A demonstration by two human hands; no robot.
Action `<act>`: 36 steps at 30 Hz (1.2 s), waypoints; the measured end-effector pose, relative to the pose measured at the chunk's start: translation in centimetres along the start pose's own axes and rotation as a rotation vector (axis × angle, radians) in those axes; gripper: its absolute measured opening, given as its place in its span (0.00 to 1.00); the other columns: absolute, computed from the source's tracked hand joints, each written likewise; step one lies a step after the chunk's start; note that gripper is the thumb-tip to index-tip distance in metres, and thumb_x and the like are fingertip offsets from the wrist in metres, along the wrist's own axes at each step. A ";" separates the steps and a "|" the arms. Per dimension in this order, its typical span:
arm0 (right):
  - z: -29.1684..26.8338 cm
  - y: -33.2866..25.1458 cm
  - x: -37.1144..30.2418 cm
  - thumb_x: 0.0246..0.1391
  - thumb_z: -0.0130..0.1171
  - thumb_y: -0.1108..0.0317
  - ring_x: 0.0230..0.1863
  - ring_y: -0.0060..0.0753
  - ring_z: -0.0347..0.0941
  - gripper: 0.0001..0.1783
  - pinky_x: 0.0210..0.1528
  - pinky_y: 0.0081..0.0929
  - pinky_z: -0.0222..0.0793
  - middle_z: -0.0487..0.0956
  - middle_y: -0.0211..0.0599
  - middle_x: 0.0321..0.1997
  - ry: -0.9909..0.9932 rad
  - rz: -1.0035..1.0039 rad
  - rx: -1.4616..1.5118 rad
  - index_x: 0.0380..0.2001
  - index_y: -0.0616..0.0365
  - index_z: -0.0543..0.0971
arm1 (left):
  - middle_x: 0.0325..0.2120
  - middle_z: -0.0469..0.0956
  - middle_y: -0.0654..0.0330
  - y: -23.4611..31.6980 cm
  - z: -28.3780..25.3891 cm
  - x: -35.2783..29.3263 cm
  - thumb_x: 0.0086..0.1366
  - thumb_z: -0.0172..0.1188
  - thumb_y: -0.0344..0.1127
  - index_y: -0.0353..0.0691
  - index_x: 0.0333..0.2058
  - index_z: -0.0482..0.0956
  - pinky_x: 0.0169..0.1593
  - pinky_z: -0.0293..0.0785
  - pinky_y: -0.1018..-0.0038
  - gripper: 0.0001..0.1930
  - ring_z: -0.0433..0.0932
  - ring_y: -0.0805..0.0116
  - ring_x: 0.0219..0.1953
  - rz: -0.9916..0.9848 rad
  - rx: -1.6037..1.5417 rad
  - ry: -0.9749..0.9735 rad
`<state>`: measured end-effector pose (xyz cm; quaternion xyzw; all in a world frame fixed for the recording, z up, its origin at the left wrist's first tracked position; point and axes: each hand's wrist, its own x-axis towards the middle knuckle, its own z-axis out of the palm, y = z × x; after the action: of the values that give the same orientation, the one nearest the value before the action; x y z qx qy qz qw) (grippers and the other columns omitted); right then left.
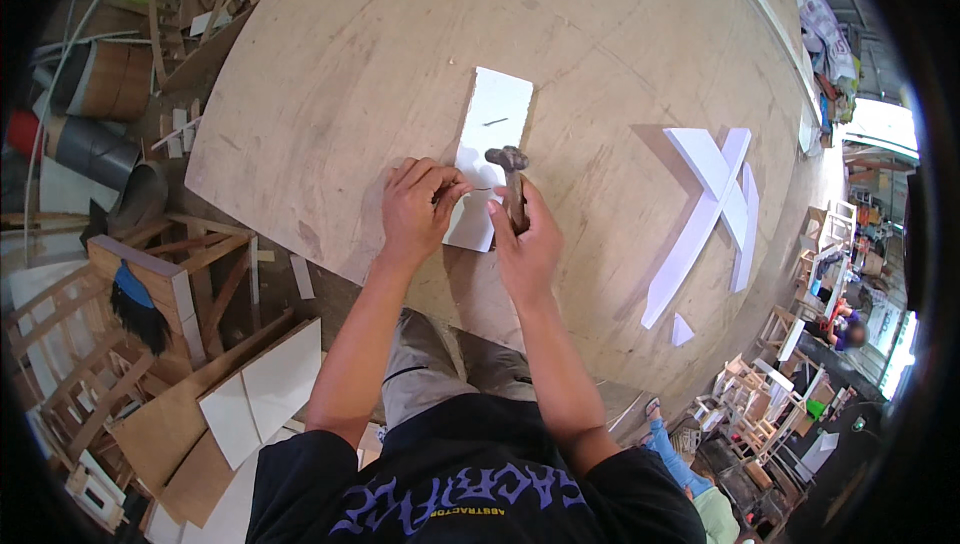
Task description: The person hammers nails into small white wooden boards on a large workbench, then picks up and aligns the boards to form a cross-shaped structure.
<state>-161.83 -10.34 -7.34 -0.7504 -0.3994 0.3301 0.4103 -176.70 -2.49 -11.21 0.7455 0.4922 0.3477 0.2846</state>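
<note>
On the wooden table lies a narrow white board (497,94), its long side running away from me. My left hand (412,206) is closed at the board's left edge, pinching a thin nail (482,189) between thumb and fingertips over the white surface. A hammer (508,158) with a dark metal head and a worn wooden handle is in my right hand (530,244), gripped low, its head over the board's right edge. Farther up the board rests another nail (495,122), lying flat. My left fingers partly hide the near half of the board.
Crossed white wooden strips (712,199) and a small white triangular offcut (682,330) lie on the tabletop (340,94) to the right. Left of the table stand wooden frames, sheets, a blue-and-black brush (135,299) and tubs. A person's leg (672,459) shows at lower right.
</note>
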 end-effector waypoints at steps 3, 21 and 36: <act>0.3 -0.4 1.1 0.64 0.70 0.71 0.37 0.38 0.86 0.21 0.43 0.33 0.80 0.89 0.41 0.44 0.000 0.003 -0.085 0.58 0.58 0.81 | 0.32 0.82 0.66 0.0 0.2 0.0 0.60 0.76 0.37 0.45 0.34 0.85 0.44 0.68 0.61 0.08 0.78 0.60 0.37 0.006 0.060 -0.004; -0.3 0.2 5.1 0.68 0.64 0.69 0.45 0.62 0.84 0.19 0.40 0.51 0.79 0.86 0.52 0.47 -0.218 -0.355 -0.255 0.59 0.53 0.72 | 0.36 0.82 0.63 0.6 -0.1 -0.2 0.60 0.74 0.30 0.45 0.38 0.86 0.46 0.69 0.62 0.08 0.79 0.58 0.40 0.063 0.076 0.037; 0.1 -0.2 5.5 0.64 0.67 0.73 0.41 0.61 0.85 0.21 0.40 0.49 0.79 0.87 0.52 0.42 -0.177 -0.348 -0.166 0.57 0.54 0.72 | 0.33 0.82 0.65 0.4 0.6 0.2 0.61 0.76 0.32 0.45 0.36 0.87 0.43 0.69 0.65 0.07 0.81 0.65 0.35 -0.026 0.033 0.073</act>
<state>-159.43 -5.50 -8.14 -0.6693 -0.5833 0.2848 0.3615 -175.92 -2.47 -11.17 0.7304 0.5176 0.3628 0.2587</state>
